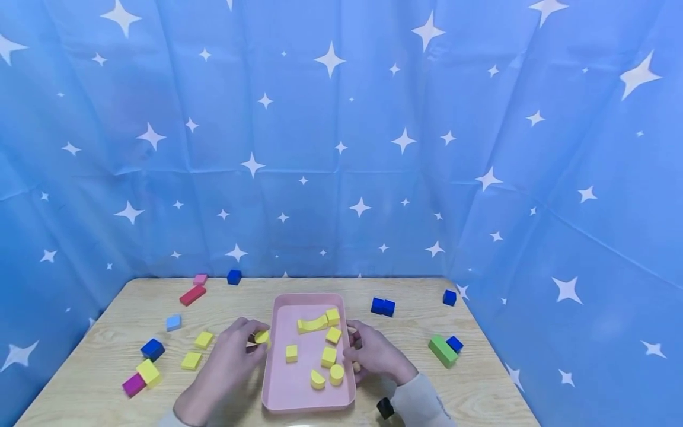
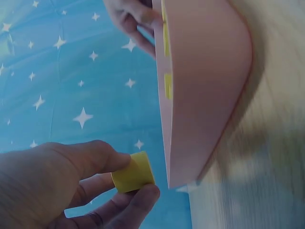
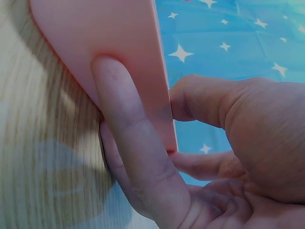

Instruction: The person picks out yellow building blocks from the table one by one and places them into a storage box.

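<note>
A pink tray (image 1: 283,396) stands on the wooden table with several yellow blocks in it, among them a cylinder (image 1: 337,375), a half-round block (image 1: 317,379) and a curved piece (image 1: 312,324). Just outside the tray's left wall, my left hand (image 1: 232,356) pinches a yellow block (image 2: 133,172) between thumb and fingers; its end looks round in the head view. My right hand (image 1: 380,351) grips the tray's right side. In the right wrist view, a finger (image 3: 138,138) lies along the outer wall and the thumb reaches over the rim.
Left on the table lie yellow blocks (image 1: 191,360), a dark blue block (image 1: 152,349), a purple block (image 1: 134,385), a light blue block (image 1: 173,322) and a red bar (image 1: 192,295). At right are dark blue blocks (image 1: 383,306) and a green block (image 1: 443,351). A starry blue curtain (image 1: 341,148) hangs behind.
</note>
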A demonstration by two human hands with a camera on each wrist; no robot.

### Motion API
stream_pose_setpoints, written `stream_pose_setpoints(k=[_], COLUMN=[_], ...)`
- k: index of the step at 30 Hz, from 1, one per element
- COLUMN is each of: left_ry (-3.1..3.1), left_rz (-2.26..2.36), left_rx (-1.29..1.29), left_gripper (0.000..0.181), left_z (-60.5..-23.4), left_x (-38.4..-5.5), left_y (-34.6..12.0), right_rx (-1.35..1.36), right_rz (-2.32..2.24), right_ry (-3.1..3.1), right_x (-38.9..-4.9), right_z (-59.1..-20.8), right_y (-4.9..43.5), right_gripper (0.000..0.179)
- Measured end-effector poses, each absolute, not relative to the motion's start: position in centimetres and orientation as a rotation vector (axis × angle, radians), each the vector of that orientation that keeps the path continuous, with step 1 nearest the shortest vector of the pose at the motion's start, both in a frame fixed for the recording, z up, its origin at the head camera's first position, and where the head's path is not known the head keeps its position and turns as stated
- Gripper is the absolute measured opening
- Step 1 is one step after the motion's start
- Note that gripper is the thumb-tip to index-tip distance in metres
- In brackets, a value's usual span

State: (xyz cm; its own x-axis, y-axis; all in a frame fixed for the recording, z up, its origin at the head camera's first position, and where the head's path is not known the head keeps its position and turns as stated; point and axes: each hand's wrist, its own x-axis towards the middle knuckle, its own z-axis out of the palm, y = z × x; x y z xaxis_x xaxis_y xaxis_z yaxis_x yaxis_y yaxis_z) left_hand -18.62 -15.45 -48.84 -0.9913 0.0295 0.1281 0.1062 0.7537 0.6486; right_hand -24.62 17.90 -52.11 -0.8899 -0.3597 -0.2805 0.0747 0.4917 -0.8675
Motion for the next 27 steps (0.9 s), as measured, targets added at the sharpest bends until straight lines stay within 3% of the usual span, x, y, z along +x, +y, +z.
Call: stream_pose_setpoints(k=[27], left_ry=[-2.95], left_rz=[-1.102], left_rx=[-0.536], left_gripper=[0.029], left_z=[-51.2], left_x=[-16.6], left_y=[-11.8], right_rx=[-0.204], right_rz=[-1.352], right_ry=[2.33], right_x=[-24.5], right_z=[-51.9], right_y=[17.6], right_gripper=[0.075])
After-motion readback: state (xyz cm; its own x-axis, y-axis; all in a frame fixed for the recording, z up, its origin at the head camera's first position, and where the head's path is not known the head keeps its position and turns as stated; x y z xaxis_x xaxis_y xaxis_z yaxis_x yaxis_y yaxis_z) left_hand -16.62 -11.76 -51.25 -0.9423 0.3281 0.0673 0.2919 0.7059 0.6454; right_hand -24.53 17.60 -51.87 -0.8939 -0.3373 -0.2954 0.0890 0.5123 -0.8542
